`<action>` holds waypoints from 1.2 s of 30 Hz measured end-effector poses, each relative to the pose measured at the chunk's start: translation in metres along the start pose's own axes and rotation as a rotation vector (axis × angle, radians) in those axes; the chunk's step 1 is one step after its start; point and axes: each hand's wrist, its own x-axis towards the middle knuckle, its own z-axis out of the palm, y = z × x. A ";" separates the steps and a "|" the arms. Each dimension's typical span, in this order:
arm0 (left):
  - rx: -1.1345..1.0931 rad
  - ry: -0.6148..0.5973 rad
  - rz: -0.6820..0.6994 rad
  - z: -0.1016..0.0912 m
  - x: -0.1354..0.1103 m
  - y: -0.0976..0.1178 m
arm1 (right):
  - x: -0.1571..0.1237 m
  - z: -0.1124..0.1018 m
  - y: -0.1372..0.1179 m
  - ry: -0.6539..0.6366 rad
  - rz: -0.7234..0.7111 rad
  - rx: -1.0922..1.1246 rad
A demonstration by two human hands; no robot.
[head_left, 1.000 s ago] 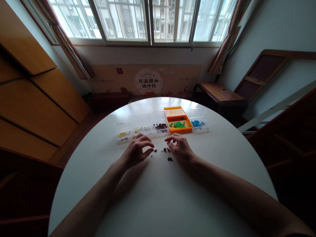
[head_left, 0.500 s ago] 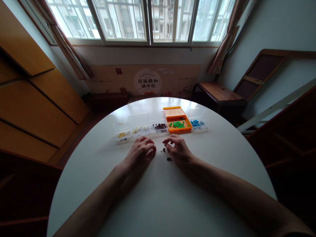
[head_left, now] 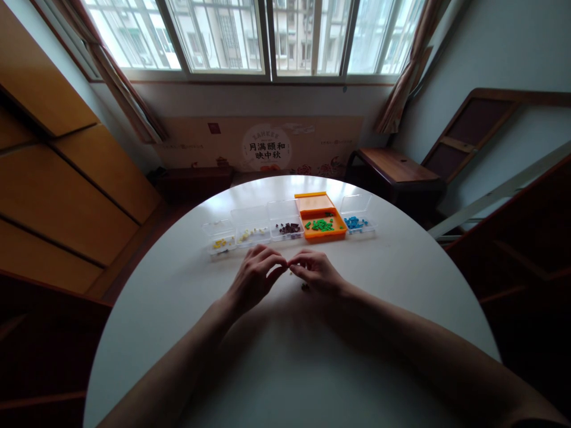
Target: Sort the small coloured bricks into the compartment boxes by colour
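My left hand (head_left: 260, 270) and my right hand (head_left: 317, 271) meet fingertip to fingertip just above the white table (head_left: 250, 368). Both are closed in a pinch. Whatever sits between the fingertips is too small and too covered to make out. Close by my right hand, partly hidden under it, lies a small dark cluster of bricks (head_left: 305, 287). A tiny pale piece (head_left: 291, 273) shows beside the right fingertips.
Beyond my hands stands a row of lidded boxes, all opened: yellow pieces (head_left: 219, 244), pale yellow pieces (head_left: 248, 234), dark brown pieces (head_left: 289, 228), an orange box (head_left: 325, 236) with green pieces (head_left: 322, 225), and blue pieces (head_left: 355, 222).
My hands have come together from a small gap, the right moving left and the left slightly right. The small dark pieces near the right fingertips are no longer visible.
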 end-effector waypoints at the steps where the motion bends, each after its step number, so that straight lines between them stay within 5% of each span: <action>1: 0.004 0.010 0.002 0.000 0.000 0.000 | 0.000 0.000 0.000 -0.003 0.003 0.020; 16: 0.142 0.072 0.051 -0.005 -0.007 -0.003 | 0.002 0.001 0.000 -0.056 -0.011 0.057; 23: 0.199 -0.024 0.028 -0.005 -0.010 -0.007 | 0.000 0.002 0.000 0.036 -0.130 -0.106; 36: 0.180 -0.108 -0.047 -0.019 -0.024 -0.023 | 0.011 -0.008 0.006 0.208 -0.127 -0.426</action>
